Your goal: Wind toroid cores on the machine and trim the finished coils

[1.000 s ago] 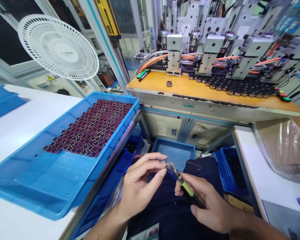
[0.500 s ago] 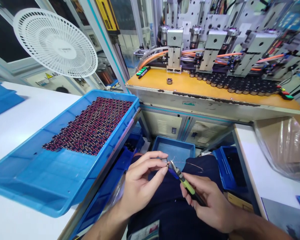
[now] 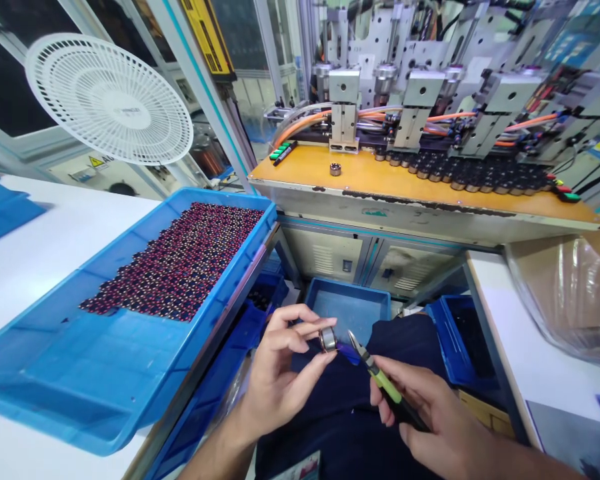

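Between its thumb and fingertips, my left hand (image 3: 285, 373) holds a small round metal part (image 3: 327, 339) above my lap. My right hand (image 3: 425, 413) is closed around pliers (image 3: 387, 387) with green and black handles. The pliers' pointed tip is just right of the metal part, with a small gap between them. On the left, a blue tray (image 3: 40, 347) bears many small dark parts (image 3: 180, 260) with red and light dots, packed in rows.
An orange bench (image 3: 370, 175) ahead bears one round part (image 3: 335, 169), rows of dark-topped parts (image 3: 460, 170) and machine heads. A white fan (image 3: 115, 100) stands back left. Below the bench is an empty blue bin (image 3: 350, 310). Clear plastic (image 3: 570, 287) lies at the right.
My left hand has turned the metal part so its round side shows. The pliers have moved slightly right and down, away from it. The thin wires beside it no longer show.
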### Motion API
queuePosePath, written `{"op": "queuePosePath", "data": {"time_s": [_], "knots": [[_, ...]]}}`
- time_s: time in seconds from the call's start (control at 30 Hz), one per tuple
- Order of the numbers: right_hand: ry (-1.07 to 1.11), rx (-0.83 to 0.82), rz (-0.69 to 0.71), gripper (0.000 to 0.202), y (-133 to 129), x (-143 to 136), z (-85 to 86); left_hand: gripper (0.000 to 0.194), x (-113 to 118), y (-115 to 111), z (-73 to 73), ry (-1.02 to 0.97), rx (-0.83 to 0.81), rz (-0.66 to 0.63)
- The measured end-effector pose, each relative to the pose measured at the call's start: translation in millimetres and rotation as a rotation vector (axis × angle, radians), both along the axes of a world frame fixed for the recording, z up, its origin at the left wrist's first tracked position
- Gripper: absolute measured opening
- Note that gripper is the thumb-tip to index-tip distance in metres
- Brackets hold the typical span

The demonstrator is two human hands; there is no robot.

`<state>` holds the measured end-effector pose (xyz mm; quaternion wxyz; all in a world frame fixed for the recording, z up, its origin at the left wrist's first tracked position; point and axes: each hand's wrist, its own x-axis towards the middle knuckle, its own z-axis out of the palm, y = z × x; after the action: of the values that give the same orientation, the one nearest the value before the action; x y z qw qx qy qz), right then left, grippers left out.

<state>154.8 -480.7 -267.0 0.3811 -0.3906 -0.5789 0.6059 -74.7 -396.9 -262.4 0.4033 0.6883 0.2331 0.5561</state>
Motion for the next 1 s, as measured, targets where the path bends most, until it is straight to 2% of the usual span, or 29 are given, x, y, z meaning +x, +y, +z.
{"op": "queuePosePath", "data": {"time_s": [0.17, 0.33, 0.63, 0.83, 1.0], "knots": [[-0.035, 0.106, 0.005, 0.082, 0.6, 3.6, 10.1, 0.049, 1.8, 0.1, 1.8, -0.075, -0.058, -0.033], [-0.045, 0.111, 0.062, 0.076, 5.4, 4.1, 20.8, 0.051, 1.0, -0.5, -2.2, -0.019, -0.029, 0.066], [0.035, 0.092, 0.082, 0.087, 7.5, -0.3, 20.7, 0.047, -1.9, -6.9, -0.4, 0.043, -0.041, 0.073], [0.078, 0.100, 0.073, 0.087, 10.8, -4.9, 28.7, 0.045, -1.5, -7.9, 0.7, 0.053, -0.052, 0.067], [0.071, 0.060, 0.074, 0.081, 11.7, -5.3, 27.9, 0.044, -1.9, -8.7, 0.4, 0.045, -0.072, 0.067]]}}
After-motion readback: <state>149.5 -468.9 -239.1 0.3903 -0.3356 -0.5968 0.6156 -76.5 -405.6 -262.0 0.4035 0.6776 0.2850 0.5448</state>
